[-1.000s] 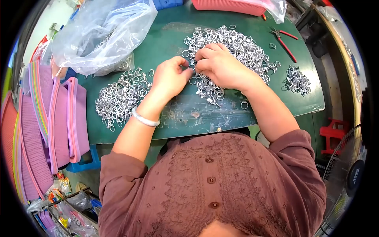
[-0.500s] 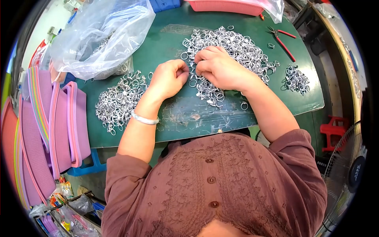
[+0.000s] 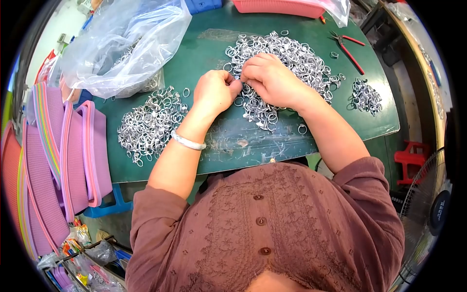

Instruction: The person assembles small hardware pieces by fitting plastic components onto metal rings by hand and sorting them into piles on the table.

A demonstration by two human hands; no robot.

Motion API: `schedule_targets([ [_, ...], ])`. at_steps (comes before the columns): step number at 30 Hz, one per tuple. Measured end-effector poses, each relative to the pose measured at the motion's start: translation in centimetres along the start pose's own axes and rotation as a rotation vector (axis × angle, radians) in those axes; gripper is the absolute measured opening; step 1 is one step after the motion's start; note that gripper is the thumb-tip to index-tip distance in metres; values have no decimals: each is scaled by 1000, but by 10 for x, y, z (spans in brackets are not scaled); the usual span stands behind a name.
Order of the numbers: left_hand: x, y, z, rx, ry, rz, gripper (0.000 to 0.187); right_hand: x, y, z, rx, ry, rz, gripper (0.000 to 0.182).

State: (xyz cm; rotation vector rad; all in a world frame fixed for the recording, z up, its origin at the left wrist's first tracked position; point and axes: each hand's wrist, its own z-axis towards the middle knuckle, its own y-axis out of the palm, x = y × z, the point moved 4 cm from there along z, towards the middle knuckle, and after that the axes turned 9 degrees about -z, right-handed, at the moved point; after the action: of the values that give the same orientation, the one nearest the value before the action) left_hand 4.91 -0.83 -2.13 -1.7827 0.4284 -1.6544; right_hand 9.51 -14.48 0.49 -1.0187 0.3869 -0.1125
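My left hand (image 3: 215, 91), with a pale bangle on its wrist, is closed in a pinch at the left edge of a large heap of silvery metal rings (image 3: 292, 58). Facing it, my right hand (image 3: 272, 80) is also pinched, its forearm crossing the heap's lower side. The fingertips almost meet, and a small silvery ring (image 3: 237, 78) shows between them, mostly covered by the fingers. Left of my left wrist lies a second pile of rings (image 3: 151, 124). One loose ring (image 3: 302, 129) sits below my right hand.
A smaller ring pile (image 3: 367, 97) and red-handled pliers (image 3: 351, 53) lie at the right of the green table (image 3: 219, 155). At upper left is a clear plastic bag (image 3: 131, 53) with rings. A pink basket (image 3: 279, 9) stands at the back; purple baskets (image 3: 78, 151) stack at left; a fan (image 3: 423, 204) stands right.
My left hand has moved right and slightly up, so its fingertips now come up to those of my right hand. My right hand has barely shifted.
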Motion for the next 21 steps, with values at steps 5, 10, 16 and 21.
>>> schedule_targets([
  [5,2,2,5,24,16,47,20,1,0,1,23,13,-12,10],
  [10,-9,-6,1,-34,-33,-328,14,1,-5,1,81,9,-1,16],
  [16,1,-10,-14,-135,-107,-924,9,-7,-12,3,25,30,126,29],
  [21,3,-9,-17,-174,-111,-1073,8,-6,-13,4,121,65,244,17],
])
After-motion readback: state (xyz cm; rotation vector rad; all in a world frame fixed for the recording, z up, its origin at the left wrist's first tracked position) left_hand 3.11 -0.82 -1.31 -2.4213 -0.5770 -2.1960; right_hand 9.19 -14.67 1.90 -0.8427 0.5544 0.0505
